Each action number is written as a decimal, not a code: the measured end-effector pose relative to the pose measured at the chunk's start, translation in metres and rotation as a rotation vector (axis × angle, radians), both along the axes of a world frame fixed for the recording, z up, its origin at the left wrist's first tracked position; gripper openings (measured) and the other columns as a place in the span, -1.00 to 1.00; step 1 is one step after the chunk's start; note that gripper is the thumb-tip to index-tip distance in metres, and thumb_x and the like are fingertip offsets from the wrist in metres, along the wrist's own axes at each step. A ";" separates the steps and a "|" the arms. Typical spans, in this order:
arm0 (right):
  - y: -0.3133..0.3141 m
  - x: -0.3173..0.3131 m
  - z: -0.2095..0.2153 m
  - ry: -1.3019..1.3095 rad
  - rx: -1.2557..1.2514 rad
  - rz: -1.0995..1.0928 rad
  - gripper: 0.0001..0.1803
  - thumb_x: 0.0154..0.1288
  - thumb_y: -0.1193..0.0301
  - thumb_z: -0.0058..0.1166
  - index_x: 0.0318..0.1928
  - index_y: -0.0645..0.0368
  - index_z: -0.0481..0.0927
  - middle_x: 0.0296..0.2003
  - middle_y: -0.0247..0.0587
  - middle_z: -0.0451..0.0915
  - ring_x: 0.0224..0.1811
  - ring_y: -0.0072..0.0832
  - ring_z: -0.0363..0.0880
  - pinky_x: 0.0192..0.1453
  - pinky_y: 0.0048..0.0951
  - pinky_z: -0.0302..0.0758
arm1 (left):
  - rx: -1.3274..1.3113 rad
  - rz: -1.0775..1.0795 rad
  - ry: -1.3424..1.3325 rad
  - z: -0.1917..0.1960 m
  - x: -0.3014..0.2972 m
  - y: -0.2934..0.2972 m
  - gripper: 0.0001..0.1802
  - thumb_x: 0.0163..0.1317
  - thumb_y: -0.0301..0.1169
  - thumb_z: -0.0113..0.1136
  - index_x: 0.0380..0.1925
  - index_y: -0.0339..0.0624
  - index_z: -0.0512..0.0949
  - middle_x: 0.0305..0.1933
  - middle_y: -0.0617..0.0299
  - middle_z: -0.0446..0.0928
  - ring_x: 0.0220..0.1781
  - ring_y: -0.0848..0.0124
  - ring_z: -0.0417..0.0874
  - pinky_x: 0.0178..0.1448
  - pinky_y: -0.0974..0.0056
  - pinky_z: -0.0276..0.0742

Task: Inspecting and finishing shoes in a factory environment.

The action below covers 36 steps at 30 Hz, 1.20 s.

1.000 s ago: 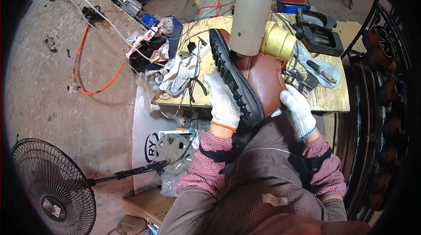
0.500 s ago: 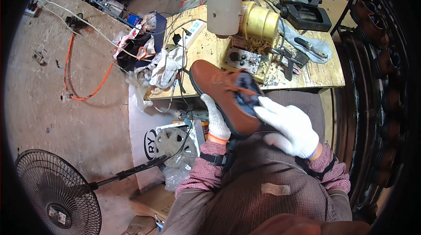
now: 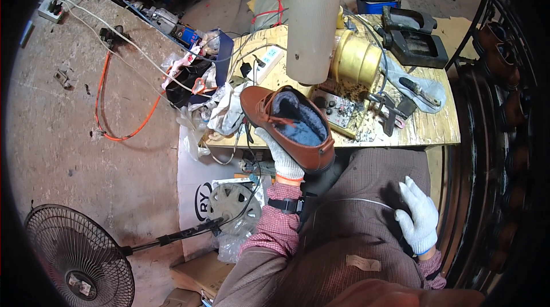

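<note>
A brown lace-up shoe [image 3: 308, 151] with a grey-blue fleecy lining is held up in front of the workbench, its opening facing me and its toe pointing to the upper left. My left hand [image 3: 282, 157], in a white knitted glove, grips it from below and the left side; the fingers under the sole are hidden. Apart from the shoe, my gloved right hand [image 3: 419, 218] rests over the brown apron [image 3: 366, 215] at my lap, fingers stretched and holding nothing.
On the yellow workbench [image 3: 275, 78] stand a pale ribbed cylinder [image 3: 314, 26], a yellow round housing [image 3: 356, 58], a control box [image 3: 335, 109] and black trays [image 3: 417, 46]. A black fan [image 3: 80, 250] is at lower left. Racks with brown shoes [image 3: 498, 58] line the right. Cables hang beside the bench.
My right hand has left the shoe and moved down and right to my lap. My left hand has tilted the shoe, so its opening now shows more fully.
</note>
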State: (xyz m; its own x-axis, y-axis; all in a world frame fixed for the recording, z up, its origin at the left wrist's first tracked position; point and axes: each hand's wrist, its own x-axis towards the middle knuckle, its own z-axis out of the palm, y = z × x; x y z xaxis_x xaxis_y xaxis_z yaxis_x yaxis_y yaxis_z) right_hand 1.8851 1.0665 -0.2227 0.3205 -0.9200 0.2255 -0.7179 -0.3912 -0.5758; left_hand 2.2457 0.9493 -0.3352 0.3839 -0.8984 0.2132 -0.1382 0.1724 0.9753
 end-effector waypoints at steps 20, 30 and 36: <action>-0.042 0.008 0.037 0.020 -0.021 0.363 -0.40 0.27 0.10 0.18 0.26 0.12 0.55 0.29 0.15 0.47 -0.25 -0.13 0.67 -0.15 -0.17 0.56 | 0.177 -0.336 1.170 -0.033 -0.008 0.114 -0.18 0.20 0.06 0.20 0.42 -0.07 0.32 0.52 0.05 0.24 0.47 0.01 0.31 0.53 -0.17 0.22; 0.063 -0.076 0.118 0.008 -0.107 0.119 -0.57 0.05 -0.03 0.34 -0.52 0.07 0.59 -0.62 -0.20 0.49 -0.57 -0.15 0.55 -0.50 -0.20 0.39 | 0.441 -0.950 0.431 0.068 -0.178 0.059 -0.09 0.44 0.36 -0.30 0.51 -0.09 0.17 0.22 0.00 0.52 0.24 0.14 0.52 0.38 0.08 0.36; 0.205 -0.124 0.193 0.419 0.249 -0.945 -0.46 0.05 -0.10 0.28 -0.40 0.20 0.67 -0.54 0.00 0.58 -0.50 -0.11 0.63 -0.38 -0.26 0.54 | 0.439 -1.033 0.416 0.067 -0.176 0.057 -0.09 0.41 0.40 -0.28 0.52 0.01 0.19 0.40 -0.15 0.36 0.28 0.00 0.49 0.39 -0.08 0.26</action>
State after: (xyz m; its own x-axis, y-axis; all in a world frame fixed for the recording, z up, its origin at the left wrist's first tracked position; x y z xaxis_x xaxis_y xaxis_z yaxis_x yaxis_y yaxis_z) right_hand 1.7613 1.2710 -0.0292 -0.5398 -0.8411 0.0342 -0.8283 0.5235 -0.1996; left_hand 2.0701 1.0062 -0.2680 -0.5953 -0.7877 -0.1584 0.2097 -0.3426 0.9158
